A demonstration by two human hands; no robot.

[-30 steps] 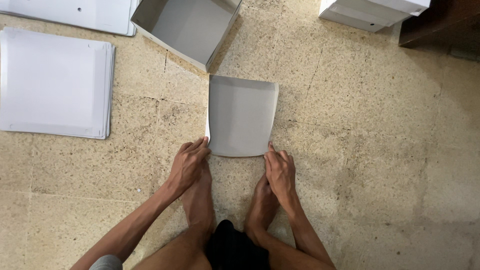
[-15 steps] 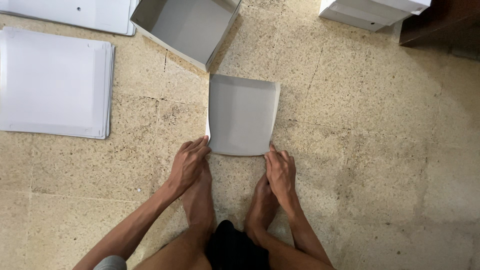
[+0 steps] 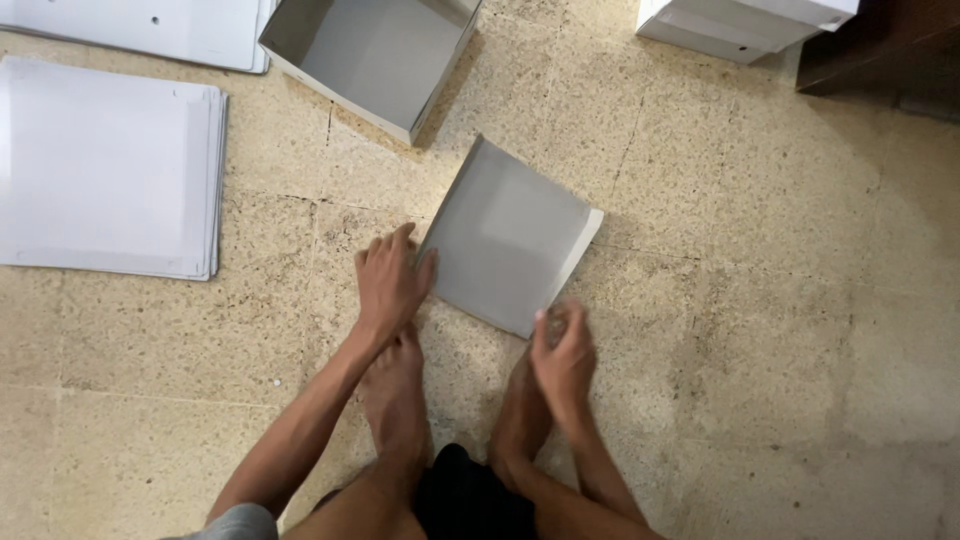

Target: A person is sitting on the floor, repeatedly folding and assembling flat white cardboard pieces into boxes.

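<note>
A grey cardboard sheet point(image 3: 508, 236) with folded-up side edges lies on the stone floor, turned at an angle. My left hand point(image 3: 388, 282) presses flat on the floor against the sheet's left edge, fingers touching it. My right hand point(image 3: 562, 355) pinches the sheet's near right corner. My two bare feet rest on the floor just below the hands, under the sheet's near edge.
An open grey box point(image 3: 372, 55) stands just beyond the sheet. A stack of flat white sheets point(image 3: 105, 165) lies at the left, another flat stack point(image 3: 150, 28) at the top left. White boxes point(image 3: 745, 22) sit at the top right beside dark wooden furniture point(image 3: 880, 55).
The grey sheet has rotated clockwise and shifted slightly right. My right hand moved down to its near corner; my left hand slid up along its left edge.
</note>
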